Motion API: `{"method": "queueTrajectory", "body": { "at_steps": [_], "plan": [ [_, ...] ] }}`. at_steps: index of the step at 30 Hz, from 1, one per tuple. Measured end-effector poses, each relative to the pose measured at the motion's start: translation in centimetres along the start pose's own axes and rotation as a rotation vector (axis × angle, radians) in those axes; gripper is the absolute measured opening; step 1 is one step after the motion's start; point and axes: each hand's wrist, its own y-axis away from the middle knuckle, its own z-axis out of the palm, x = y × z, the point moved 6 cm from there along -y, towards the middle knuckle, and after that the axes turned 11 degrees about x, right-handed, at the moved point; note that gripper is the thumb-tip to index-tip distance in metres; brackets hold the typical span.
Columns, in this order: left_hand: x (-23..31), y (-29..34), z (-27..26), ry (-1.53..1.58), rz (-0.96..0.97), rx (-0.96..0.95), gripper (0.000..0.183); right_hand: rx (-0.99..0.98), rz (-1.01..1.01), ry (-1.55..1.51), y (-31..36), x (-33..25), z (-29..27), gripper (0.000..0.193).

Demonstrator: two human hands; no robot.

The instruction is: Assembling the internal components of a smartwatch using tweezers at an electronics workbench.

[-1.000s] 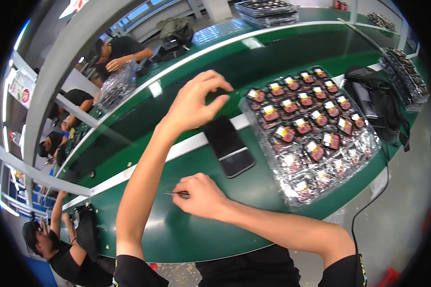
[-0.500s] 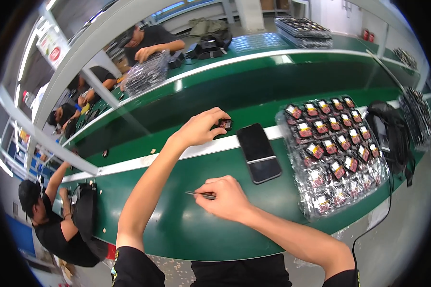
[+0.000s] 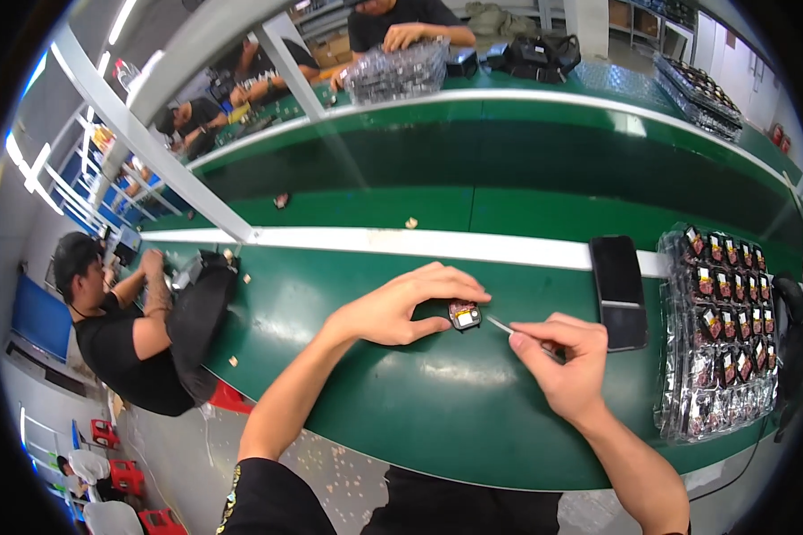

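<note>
My left hand (image 3: 403, 308) is closed around the edge of a small black electronic module (image 3: 465, 316), pinched between thumb and fingers low over the green table. The module shows a white-and-yellow label and reddish parts. From the right, my right hand (image 3: 564, 358) grips slim metal tweezers (image 3: 501, 326). Their tip points at the module, a short way off its right side; whether it touches anything I cannot make out. Part of the tweezers is hidden in my fingers.
Right of my hands lies a dark phone (image 3: 619, 294) across a white rail (image 3: 526, 247). Clear plastic trays (image 3: 674, 383) holding many similar modules stand at the far right. Beyond the rail, a small part (image 3: 281, 201) rests on the green belt. A co-worker (image 3: 134, 334) sits at left.
My left hand has brought the module from the belt beyond the rail onto the near table. My right hand has come beside it with the tweezers. The view has turned left.
</note>
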Motion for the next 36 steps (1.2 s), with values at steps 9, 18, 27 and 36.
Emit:
{"method": "queueTrajectory", "body": {
  "at_steps": [9,18,27,36],
  "plan": [
    [-0.1,2.3,-0.4,-0.328,-0.005,0.214,0.087,-0.087,0.144,0.048,0.0,1.8,1.2,0.015],
    [-0.2,2.0,1.6,-0.132,0.064,0.261,0.054,-0.084,0.168,0.062,0.1,1.6,0.7,0.016],
    [-0.5,1.9,2.4,-0.155,0.063,0.212,0.060,-0.274,0.030,0.304,0.1,1.2,1.1,0.016],
    [-0.6,2.0,2.3,-0.152,0.081,0.227,0.065,-0.267,-0.051,0.337,0.4,1.0,2.1,0.017]
  ]
}}
